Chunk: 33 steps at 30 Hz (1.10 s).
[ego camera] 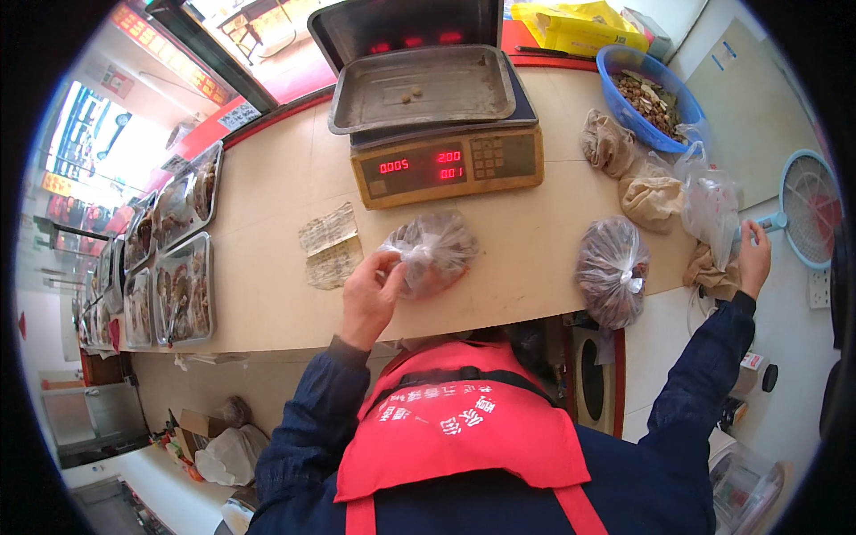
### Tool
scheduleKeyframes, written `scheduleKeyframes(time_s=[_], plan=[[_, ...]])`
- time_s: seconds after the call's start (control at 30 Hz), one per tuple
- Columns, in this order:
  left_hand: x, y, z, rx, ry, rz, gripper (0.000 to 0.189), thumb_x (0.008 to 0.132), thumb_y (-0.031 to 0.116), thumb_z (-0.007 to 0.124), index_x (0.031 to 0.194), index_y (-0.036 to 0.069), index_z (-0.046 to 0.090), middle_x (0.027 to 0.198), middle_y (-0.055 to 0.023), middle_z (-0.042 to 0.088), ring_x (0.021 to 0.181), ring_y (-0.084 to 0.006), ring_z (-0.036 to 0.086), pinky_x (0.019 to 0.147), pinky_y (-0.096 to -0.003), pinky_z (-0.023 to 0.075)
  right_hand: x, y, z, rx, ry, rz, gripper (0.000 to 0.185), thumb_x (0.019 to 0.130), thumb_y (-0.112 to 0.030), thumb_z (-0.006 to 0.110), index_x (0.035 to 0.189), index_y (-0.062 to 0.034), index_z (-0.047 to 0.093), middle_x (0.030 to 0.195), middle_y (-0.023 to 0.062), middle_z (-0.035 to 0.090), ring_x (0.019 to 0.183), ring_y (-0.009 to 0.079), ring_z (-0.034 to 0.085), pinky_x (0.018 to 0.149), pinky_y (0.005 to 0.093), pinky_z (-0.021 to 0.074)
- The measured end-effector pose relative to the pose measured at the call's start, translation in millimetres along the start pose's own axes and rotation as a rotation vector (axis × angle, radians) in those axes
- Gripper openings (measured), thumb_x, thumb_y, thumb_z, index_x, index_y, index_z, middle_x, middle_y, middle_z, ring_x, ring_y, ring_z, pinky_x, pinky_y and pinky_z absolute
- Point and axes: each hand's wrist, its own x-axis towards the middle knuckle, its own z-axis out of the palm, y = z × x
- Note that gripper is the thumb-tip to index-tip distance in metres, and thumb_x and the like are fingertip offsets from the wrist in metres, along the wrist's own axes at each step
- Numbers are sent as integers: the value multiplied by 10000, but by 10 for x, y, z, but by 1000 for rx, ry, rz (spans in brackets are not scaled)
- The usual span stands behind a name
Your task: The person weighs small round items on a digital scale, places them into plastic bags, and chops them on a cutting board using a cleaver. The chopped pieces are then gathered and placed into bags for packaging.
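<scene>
My left hand [374, 289] pinches the gathered top of a tied clear plastic bag [438, 257], filled with something brown, on the counter below the scale. Off to the right, my right hand [754, 259] is raised at the counter's edge beside thin clear plastic bags [712, 200]; whether its fingers hold one I cannot tell. A second knotted bag of dark contents [610, 271] lies between my hands, near the front edge. Behind the first bag stands a digital scale [447, 167] with lit red digits. Its metal tray [428, 93] carries small round brown pieces. A creased paper with writing [332, 246] lies left.
A blue plastic basin [652, 100] of dried brown pieces stands back right, with crumpled cloths [605, 142] in front. An electric fly swatter [810, 194] leans by the right wall. Metal trays of food [184, 291] line the left side. A yellow bag [578, 28] lies behind.
</scene>
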Motion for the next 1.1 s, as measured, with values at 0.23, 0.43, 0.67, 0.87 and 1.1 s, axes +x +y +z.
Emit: scheduleKeyframes(time_s=[0.23, 0.43, 0.67, 0.87, 1.1], plan=[[270, -23, 242, 428, -66, 250, 279, 860, 268, 750, 1067, 83, 715, 854, -121, 654, 752, -297, 658, 681, -417, 525, -1888, -2523, 371, 975, -452, -358, 259, 984, -51, 561, 1203, -39, 698, 1130, 79, 726, 1015, 168, 665, 903, 285, 507], [285, -172, 208, 164, -52, 401, 257, 819, 104, 748, 1066, 58, 693, 810, -102, 640, 707, -241, 633, 647, -356, 512, -2795, -3980, 1041, 758, -654, -738, 225, 927, -167, 693, 1107, -38, 728, 965, 148, 722, 867, 311, 692, 756, 356, 548], [228, -336, 143, 10, 13, 307, 273, 824, 42, 734, 1089, 47, 672, 802, -91, 648, 692, -193, 631, 654, -324, 515, -2615, -4083, 977, 892, -754, -565, 182, 907, -167, 753, 990, -5, 743, 879, 101, 741, 788, 220, 700, 714, 341, 547], [294, -316, 95, -52, 19, 294, 242, 827, 34, 724, 1062, 28, 665, 819, -82, 653, 720, -180, 634, 678, -319, 523, -2812, -4042, 990, 1320, -740, -434, 301, 888, -75, 745, 1179, -15, 693, 1004, 62, 733, 966, 184, 669, 856, 334, 540], [263, -361, -64, -208, 104, 150, 228, 860, 42, 733, 1080, 19, 680, 852, -45, 674, 731, -120, 618, 692, -280, 516, -2977, -3927, 1291, 823, -517, -410, 160, 800, -40, 681, 958, -39, 708, 905, 109, 661, 880, 295, 634, 789, 394, 525]])
